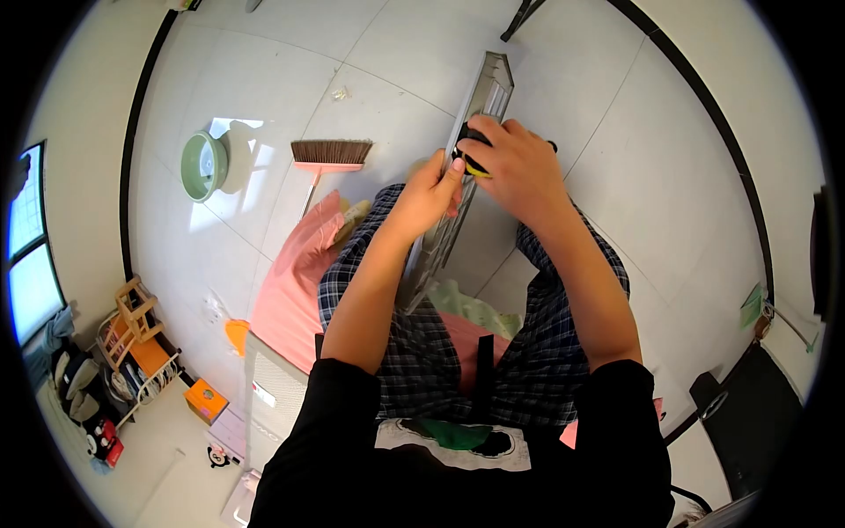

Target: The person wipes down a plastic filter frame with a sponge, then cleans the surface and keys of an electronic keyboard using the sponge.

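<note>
A long, narrow grey metal frame (486, 92) stands tilted between my knees, its lower end near my lap. My left hand (429, 198) is closed around its near side, with the thumb pointing up beside the black-and-yellow tool. Curled over that rounded black-and-yellow tool (476, 166) is my right hand (519, 167), pressing it against the frame's edge. My fingers cover much of the tool, so its exact kind does not show; a small black end pokes out to the right of the hand.
A pink broom (330, 165) lies on the tiled floor to the left, near a green basin (203, 167). Pink cloth (295, 273) hangs beside my left leg. An orange box (206, 400) and a wooden stool (136, 310) are at lower left. A black furniture leg (519, 19) stands ahead.
</note>
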`<state>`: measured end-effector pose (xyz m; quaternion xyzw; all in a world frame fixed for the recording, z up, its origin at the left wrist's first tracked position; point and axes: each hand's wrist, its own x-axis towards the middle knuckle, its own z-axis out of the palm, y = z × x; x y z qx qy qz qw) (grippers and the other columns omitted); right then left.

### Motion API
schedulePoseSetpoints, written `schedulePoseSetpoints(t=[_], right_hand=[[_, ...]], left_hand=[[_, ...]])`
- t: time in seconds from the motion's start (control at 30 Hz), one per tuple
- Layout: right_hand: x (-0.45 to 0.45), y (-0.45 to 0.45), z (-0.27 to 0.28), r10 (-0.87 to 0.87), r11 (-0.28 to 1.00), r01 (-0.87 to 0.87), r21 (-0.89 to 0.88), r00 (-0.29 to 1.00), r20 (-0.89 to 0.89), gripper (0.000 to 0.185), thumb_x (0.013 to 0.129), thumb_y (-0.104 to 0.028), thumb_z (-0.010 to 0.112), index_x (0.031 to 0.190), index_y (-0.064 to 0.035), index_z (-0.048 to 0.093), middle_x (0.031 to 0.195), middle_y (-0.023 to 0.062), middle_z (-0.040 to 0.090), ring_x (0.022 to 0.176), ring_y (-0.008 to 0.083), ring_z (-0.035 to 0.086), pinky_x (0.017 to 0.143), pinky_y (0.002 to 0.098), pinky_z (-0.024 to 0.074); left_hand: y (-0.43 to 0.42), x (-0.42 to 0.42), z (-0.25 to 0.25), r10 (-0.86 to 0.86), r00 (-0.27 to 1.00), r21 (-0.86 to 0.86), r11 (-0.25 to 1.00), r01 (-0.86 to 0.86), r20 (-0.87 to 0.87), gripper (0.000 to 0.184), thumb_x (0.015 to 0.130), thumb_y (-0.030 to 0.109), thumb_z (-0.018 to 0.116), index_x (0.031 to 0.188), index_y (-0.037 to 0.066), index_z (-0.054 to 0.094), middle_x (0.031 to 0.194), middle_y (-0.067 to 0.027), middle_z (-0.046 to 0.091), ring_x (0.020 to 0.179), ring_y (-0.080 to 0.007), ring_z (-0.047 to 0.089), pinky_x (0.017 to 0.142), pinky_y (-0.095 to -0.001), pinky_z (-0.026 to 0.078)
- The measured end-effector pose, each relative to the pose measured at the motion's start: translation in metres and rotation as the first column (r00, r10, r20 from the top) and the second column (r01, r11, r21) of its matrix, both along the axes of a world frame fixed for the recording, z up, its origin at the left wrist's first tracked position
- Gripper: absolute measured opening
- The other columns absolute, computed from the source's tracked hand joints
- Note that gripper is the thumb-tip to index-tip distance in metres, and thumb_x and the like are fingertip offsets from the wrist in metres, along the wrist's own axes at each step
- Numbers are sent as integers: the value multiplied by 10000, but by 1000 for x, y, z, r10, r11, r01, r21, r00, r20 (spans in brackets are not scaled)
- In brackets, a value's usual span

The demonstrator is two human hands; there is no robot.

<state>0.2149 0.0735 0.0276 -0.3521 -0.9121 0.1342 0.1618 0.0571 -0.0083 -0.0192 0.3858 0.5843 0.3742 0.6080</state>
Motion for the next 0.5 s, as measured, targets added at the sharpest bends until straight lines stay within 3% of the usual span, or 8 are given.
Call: schedulePoseSetpoints(t=[0.07,0.13,0.2,0.3,0.43,0.5], right_hand=[[3,4,-3,4,1000,-4,-4,1000,-6,247,716,-181,690,959,-171,647,1114,-29,559,869,199,590,685,334,525],[10,17,-10,-124,979,128,157,992,-32,304,690,-181,721,987,-177,657,1138,-24,560,865,202,587,700,329,522],[21,33,-7,-177,971,182,153,983,-47,346,671,-171,738,1008,-180,658,1147,-23,559,867,205,585,706,328,521],[22,31,-5,-233,954,240,179,971,-58,443,630,-133,771,1054,-180,654,1156,-25,558,859,214,579,704,331,521],[13,16,-8,-166,981,165,103,986,-2,377,674,-140,731,1040,-163,642,1141,-21,556,861,216,576,713,338,521],[3,2,-12,-19,999,21,-44,998,52,296,714,-161,684,1006,-152,634,1097,-24,561,879,220,576,737,354,519]], left_hand=[[1,0,2,-26,1000,-8,1000,26,3,384,1004,400,448,875,39,448,638,-40,533,511,-112,526,480,-247,441],[2,4,6,-45,999,-17,999,45,10,382,1005,395,447,872,37,448,641,-40,534,515,-114,531,486,-251,443],[1,11,11,-161,987,-28,987,160,-28,334,1039,343,368,893,54,451,680,-36,530,536,-121,514,544,-257,433],[4,11,10,-166,986,-32,985,167,31,354,1043,356,346,905,50,459,679,-36,528,535,-125,514,550,-265,436],[2,6,14,-151,988,-30,988,152,30,459,1031,452,309,887,52,482,689,-38,544,549,-130,529,555,-268,444],[2,1,9,-5,994,-174,985,24,107,529,996,541,331,906,44,486,660,-41,531,545,-131,543,519,-262,452]])
